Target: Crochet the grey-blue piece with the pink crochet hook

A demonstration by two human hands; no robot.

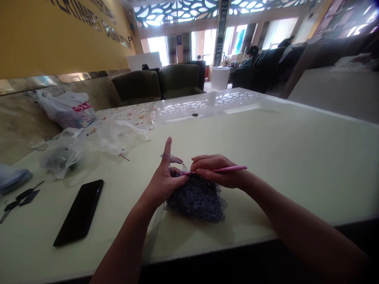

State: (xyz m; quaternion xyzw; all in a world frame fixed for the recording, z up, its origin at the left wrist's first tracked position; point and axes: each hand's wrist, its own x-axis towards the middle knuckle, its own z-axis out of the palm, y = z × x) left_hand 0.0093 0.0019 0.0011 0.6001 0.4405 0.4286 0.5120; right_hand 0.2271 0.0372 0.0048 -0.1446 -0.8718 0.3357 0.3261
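My left hand (166,179) pinches the upper left edge of a dark blue-grey crochet piece (197,199), its index finger pointing up. A sheer, ribbon-like strand (175,158) loops round that finger and runs down toward the piece. In my right hand (214,167) is a pink crochet hook (232,168), held nearly level. The hook's tip meets the top edge of the work, close to the left thumb; the exact stitch is too small to make out. The piece hangs just above or rests on the pale table near its front edge; which of the two I cannot tell.
On the left lie a black phone (79,213), keys (20,200) and clear plastic bags (63,156). A filled white carrier bag (68,108) stands by the wall on a patterned cloth (130,114). Dark green chairs (179,81) stand beyond the table (281,157). A person (251,57) sits farther back.
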